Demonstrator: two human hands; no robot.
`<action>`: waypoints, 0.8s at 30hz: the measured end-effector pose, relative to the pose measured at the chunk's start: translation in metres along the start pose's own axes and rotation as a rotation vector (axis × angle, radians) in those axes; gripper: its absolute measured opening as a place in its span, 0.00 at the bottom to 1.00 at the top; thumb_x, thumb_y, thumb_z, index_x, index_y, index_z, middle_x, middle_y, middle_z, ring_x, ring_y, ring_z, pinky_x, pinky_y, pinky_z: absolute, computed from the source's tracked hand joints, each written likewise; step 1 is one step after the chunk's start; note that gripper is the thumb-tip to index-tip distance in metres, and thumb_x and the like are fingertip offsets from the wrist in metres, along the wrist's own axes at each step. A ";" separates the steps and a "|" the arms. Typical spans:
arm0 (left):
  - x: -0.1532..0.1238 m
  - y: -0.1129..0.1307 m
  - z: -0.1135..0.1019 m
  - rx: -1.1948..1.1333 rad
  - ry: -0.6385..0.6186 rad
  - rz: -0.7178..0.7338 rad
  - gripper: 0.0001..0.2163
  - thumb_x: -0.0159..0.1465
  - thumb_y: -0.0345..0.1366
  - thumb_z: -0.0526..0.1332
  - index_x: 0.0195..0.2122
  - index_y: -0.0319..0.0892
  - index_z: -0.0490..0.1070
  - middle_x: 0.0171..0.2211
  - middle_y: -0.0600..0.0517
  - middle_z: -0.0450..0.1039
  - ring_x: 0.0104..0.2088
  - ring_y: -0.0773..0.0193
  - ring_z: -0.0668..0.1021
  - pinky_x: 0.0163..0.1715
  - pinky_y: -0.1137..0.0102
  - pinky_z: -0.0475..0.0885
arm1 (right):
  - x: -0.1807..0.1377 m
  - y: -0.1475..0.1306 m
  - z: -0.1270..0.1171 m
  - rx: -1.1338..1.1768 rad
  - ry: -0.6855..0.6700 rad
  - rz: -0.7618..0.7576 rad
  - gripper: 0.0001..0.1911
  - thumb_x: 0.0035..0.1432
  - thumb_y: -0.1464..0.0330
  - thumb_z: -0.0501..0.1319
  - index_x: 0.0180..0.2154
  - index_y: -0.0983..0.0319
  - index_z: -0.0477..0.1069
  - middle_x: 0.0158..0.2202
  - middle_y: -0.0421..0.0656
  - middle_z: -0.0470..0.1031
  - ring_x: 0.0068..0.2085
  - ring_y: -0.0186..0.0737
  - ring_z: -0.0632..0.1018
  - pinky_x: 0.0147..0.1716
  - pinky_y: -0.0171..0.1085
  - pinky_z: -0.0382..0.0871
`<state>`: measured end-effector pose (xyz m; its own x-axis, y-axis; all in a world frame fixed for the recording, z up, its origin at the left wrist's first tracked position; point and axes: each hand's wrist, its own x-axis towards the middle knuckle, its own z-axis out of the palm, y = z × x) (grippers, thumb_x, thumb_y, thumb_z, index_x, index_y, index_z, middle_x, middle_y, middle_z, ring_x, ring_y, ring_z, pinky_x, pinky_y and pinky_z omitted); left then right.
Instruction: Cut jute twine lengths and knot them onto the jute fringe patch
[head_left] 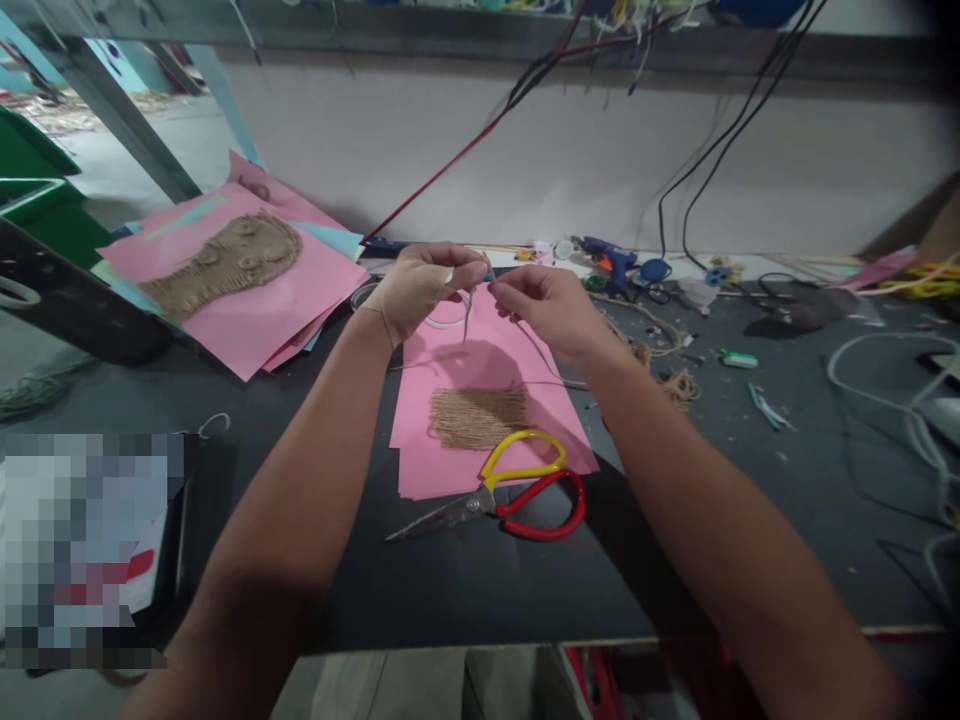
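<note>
My left hand [424, 285], wrapped in a beige bandage or glove, and my right hand [546, 302] are raised over a pink paper sheet [480, 370]. Both pinch a thin jute string [468, 318] between their fingertips; a short end hangs down between them. On the pink sheet lies a patch of glued jute strands [480, 417]. Scissors [517, 490] with one yellow and one red handle rest at the sheet's near edge, blades pointing left.
A stack of pink sheets [247, 300] with a finished jute shape [225, 262] lies at the left. A blue glue gun [611, 262], loose jute bits [675, 380], cables and white cord [892, 380] clutter the dark table at the back and right.
</note>
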<state>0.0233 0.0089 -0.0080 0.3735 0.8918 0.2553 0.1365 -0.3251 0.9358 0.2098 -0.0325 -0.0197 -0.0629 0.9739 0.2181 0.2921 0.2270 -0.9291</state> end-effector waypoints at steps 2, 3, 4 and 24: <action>0.001 -0.002 0.001 0.063 0.006 -0.033 0.12 0.60 0.39 0.65 0.41 0.37 0.78 0.39 0.46 0.79 0.38 0.63 0.77 0.39 0.68 0.74 | 0.001 0.005 0.001 -0.013 -0.030 0.001 0.04 0.61 0.70 0.65 0.39 0.63 0.73 0.29 0.41 0.77 0.31 0.34 0.77 0.34 0.36 0.71; 0.001 -0.003 0.001 0.082 0.014 -0.044 0.12 0.60 0.39 0.65 0.42 0.37 0.78 0.39 0.46 0.79 0.38 0.63 0.78 0.39 0.68 0.74 | 0.001 0.007 0.001 -0.021 -0.046 -0.006 0.05 0.62 0.70 0.65 0.40 0.63 0.73 0.30 0.42 0.77 0.32 0.35 0.78 0.35 0.37 0.72; 0.001 -0.004 0.001 0.091 0.022 -0.053 0.13 0.60 0.38 0.65 0.43 0.37 0.78 0.38 0.45 0.79 0.38 0.63 0.78 0.39 0.68 0.74 | 0.002 0.009 0.001 -0.030 -0.059 -0.015 0.05 0.62 0.69 0.64 0.41 0.62 0.73 0.31 0.42 0.78 0.32 0.36 0.78 0.35 0.37 0.72; 0.001 -0.015 0.002 0.008 -0.074 -0.128 0.12 0.59 0.39 0.68 0.41 0.40 0.82 0.36 0.47 0.80 0.36 0.65 0.77 0.41 0.66 0.72 | -0.001 0.012 0.003 -0.293 -0.127 -0.100 0.08 0.61 0.67 0.62 0.31 0.63 0.75 0.30 0.44 0.79 0.31 0.38 0.77 0.31 0.37 0.69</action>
<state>0.0236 0.0134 -0.0223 0.4194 0.9005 0.1148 0.1949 -0.2129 0.9574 0.2105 -0.0302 -0.0323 -0.2186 0.9438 0.2478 0.5392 0.3285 -0.7755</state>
